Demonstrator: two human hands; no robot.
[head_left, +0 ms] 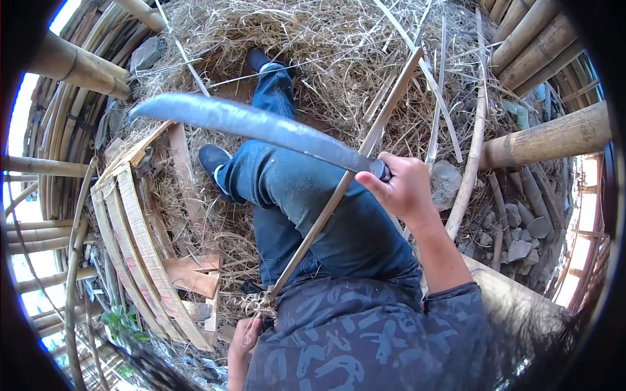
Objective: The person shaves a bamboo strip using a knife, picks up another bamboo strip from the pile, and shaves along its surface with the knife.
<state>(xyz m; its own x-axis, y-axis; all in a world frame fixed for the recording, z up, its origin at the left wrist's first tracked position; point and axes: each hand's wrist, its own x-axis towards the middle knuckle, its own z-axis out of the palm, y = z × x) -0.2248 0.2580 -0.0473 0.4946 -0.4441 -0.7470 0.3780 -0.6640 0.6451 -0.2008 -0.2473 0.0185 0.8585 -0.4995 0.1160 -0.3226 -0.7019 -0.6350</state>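
A long curved machete [261,126] reaches from the centre right toward the upper left. My right hand [405,189] is closed around its dark handle. Under the blade, a long thin bamboo strip [326,212] slants across my jeans [287,176], from the waist up to the upper right. My left hand [245,335] is closed at the strip's lower end, beside a tangle of pale shavings [253,303]. The blade crosses over the strip near the handle; whether they touch I cannot tell.
A slatted wooden crate [140,247] leans at the left, with wood offcuts [192,277] beside it. Dry straw [339,78] covers the ground. Thick bamboo poles [548,138] and stones [518,251] are at the right. A pale board [508,293] lies behind my right elbow.
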